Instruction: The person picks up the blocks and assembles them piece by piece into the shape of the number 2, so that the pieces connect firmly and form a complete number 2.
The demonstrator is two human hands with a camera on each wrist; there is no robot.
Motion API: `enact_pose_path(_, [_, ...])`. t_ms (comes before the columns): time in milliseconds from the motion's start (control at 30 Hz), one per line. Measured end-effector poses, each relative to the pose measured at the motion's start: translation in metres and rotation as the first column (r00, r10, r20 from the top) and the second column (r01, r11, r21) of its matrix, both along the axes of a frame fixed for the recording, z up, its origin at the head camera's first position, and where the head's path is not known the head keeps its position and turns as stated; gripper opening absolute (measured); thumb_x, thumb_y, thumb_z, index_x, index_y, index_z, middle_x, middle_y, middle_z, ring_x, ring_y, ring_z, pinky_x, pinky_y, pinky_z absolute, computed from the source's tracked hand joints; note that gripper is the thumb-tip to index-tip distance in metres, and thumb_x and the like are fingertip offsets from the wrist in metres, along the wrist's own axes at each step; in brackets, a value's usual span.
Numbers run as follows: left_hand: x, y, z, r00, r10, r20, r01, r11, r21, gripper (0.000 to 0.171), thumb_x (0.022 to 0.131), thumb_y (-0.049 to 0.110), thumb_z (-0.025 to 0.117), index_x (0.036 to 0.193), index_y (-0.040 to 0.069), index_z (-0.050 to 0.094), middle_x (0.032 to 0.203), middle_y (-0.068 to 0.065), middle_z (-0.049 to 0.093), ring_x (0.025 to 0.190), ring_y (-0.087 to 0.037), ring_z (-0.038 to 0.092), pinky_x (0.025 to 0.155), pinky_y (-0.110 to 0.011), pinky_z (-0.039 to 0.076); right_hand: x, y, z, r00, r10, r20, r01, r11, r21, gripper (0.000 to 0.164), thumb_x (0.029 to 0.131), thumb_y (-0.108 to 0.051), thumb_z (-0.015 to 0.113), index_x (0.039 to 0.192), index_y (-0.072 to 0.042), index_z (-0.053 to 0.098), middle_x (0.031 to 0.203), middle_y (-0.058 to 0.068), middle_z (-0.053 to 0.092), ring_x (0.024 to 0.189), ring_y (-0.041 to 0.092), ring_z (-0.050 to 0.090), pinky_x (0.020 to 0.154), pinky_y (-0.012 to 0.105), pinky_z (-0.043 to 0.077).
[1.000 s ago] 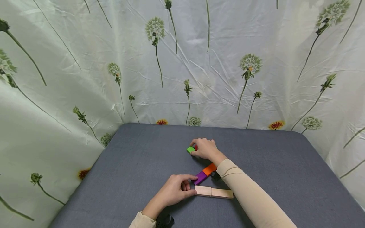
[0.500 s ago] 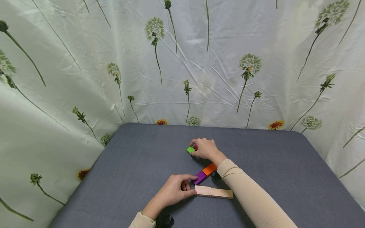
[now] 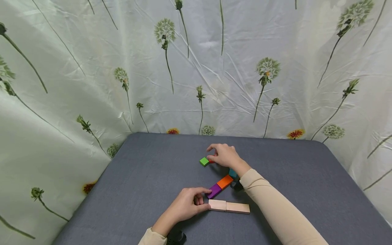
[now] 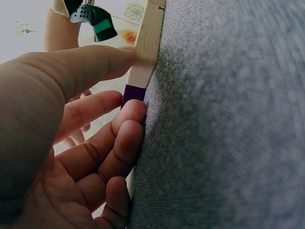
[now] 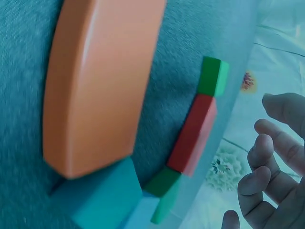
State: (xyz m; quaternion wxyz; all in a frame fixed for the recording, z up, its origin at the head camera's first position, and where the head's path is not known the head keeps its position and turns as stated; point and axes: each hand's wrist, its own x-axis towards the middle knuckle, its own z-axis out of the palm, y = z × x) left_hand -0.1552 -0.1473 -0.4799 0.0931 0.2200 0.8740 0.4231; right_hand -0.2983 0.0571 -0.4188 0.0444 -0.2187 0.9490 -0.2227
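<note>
In the head view my left hand (image 3: 188,204) rests beside the blocks. Its thumb touches the left end of a plain wooden block (image 3: 217,205), and the index finger touches a purple block (image 3: 214,191). The left wrist view shows that thumb on the wood and fingertips by the purple end (image 4: 133,96). My right hand (image 3: 226,156) hovers over a red block (image 3: 211,161), fingers parted and holding nothing. A bright green block (image 3: 204,161) sits at the red one's left end. In the right wrist view the right fingers (image 5: 279,167) stand apart from the red block (image 5: 193,133).
An orange block (image 3: 225,182) continues the purple one, with a teal block (image 3: 233,173) at its far end. In the right wrist view a darker green block (image 5: 164,183) joins the teal and red ones. A second wooden block (image 3: 238,208) lies on the grey table (image 3: 153,170).
My right hand has let go of the green and red blocks and moved slightly up and right, uncovering the teal block. The left hand has stayed put.
</note>
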Motion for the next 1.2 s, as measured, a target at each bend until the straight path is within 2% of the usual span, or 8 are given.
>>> enact_pose_path(200, [0.000, 0.000, 0.000, 1.000, 0.005, 0.011, -0.005, 1.000, -0.011, 0.041, 0.091, 0.022, 0.088, 0.130, 0.017, 0.077, 0.076, 0.013, 0.062, 0.063, 0.001, 0.052, 0.059, -0.019, 0.046, 0.000, 0.014, 0.005, 1.000, -0.006, -0.014, 0.005, 0.998, -0.066, 0.033, 0.106, -0.032, 0.070, 0.133, -0.014, 0.073, 0.071, -0.001, 0.058, 0.062, 0.015, 0.050, 0.073, 0.036, 0.032])
enact_pose_path(400, [0.000, -0.001, 0.000, 1.000, 0.006, 0.014, -0.006, 1.000, -0.016, 0.041, 0.091, 0.022, 0.088, 0.130, 0.017, 0.077, 0.076, 0.013, 0.062, 0.063, 0.001, 0.052, 0.060, -0.019, 0.046, 0.004, 0.029, 0.008, 1.000, -0.004, -0.029, 0.000, 0.993, -0.122, 0.031, 0.106, -0.029, 0.069, 0.133, -0.013, 0.073, 0.076, -0.001, 0.062, 0.062, 0.015, 0.051, 0.067, 0.034, 0.035])
enact_pose_path(633, [0.000, -0.003, -0.001, 1.000, 0.007, 0.027, -0.007, 1.000, -0.015, 0.041, 0.091, 0.023, 0.088, 0.130, 0.017, 0.077, 0.076, 0.012, 0.062, 0.063, 0.001, 0.052, 0.059, -0.019, 0.045, 0.015, 0.044, 0.008, 1.000, -0.004, -0.005, 0.003, 0.984, -0.176, 0.030, 0.105, -0.025, 0.069, 0.131, -0.011, 0.073, 0.079, 0.000, 0.063, 0.059, 0.014, 0.049, 0.059, 0.031, 0.038])
enact_pose_path(967, [-0.001, -0.011, 0.000, 0.998, 0.017, 0.067, -0.018, 1.000, 0.016, 0.039, 0.092, 0.024, 0.087, 0.130, 0.019, 0.077, 0.080, 0.009, 0.064, 0.067, -0.002, 0.055, 0.060, -0.020, 0.046, 0.029, 0.067, 0.009, 1.000, -0.021, -0.003, 0.020, 0.972, -0.236, 0.031, 0.105, -0.024, 0.070, 0.133, -0.010, 0.072, 0.076, 0.000, 0.058, 0.061, 0.015, 0.047, 0.059, 0.030, 0.039])
enact_pose_path(1100, [-0.002, -0.015, 0.004, 0.998, 0.036, 0.052, -0.036, 0.999, 0.000, 0.039, 0.093, 0.025, 0.086, 0.131, 0.019, 0.076, 0.081, 0.009, 0.065, 0.068, -0.003, 0.057, 0.059, -0.022, 0.047, 0.036, 0.078, 0.010, 0.999, -0.043, 0.002, 0.042, 0.963, -0.268, 0.031, 0.105, -0.023, 0.070, 0.132, -0.009, 0.072, 0.078, 0.001, 0.058, 0.065, 0.016, 0.048, 0.061, 0.030, 0.040])
enact_pose_path(1200, [-0.003, -0.021, 0.010, 0.998, 0.069, 0.002, -0.069, 0.997, -0.020, 0.040, 0.094, 0.024, 0.085, 0.133, 0.017, 0.075, 0.082, 0.010, 0.066, 0.070, -0.003, 0.058, 0.060, -0.023, 0.048, 0.043, 0.086, 0.012, 0.997, -0.069, -0.018, 0.061, 0.959, -0.276, 0.028, 0.105, -0.023, 0.070, 0.130, -0.010, 0.073, 0.079, 0.000, 0.058, 0.068, 0.015, 0.049, 0.063, 0.029, 0.040])
